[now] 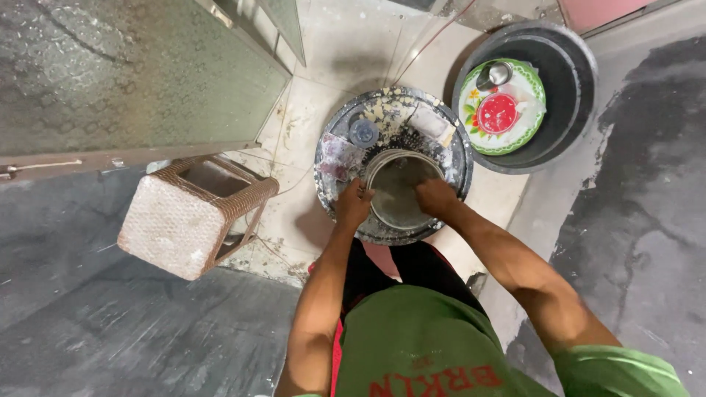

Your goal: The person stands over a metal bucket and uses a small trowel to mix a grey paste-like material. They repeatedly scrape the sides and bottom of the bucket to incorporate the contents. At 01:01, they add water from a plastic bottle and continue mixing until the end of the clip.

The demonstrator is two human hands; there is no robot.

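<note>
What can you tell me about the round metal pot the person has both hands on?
The pot is round, grey metal, open at the top, and stands upright in a wide dark basin on the floor. Its inside looks wet and dull, seemingly empty. The left hand grips its left rim; the right hand rests on the right rim. Pale scraps and a small round lid lie beside it in the basin.

Left hand (354, 202), right hand (435, 197) gripping metal pot (401, 192) rim, in basin (460, 158)
</note>
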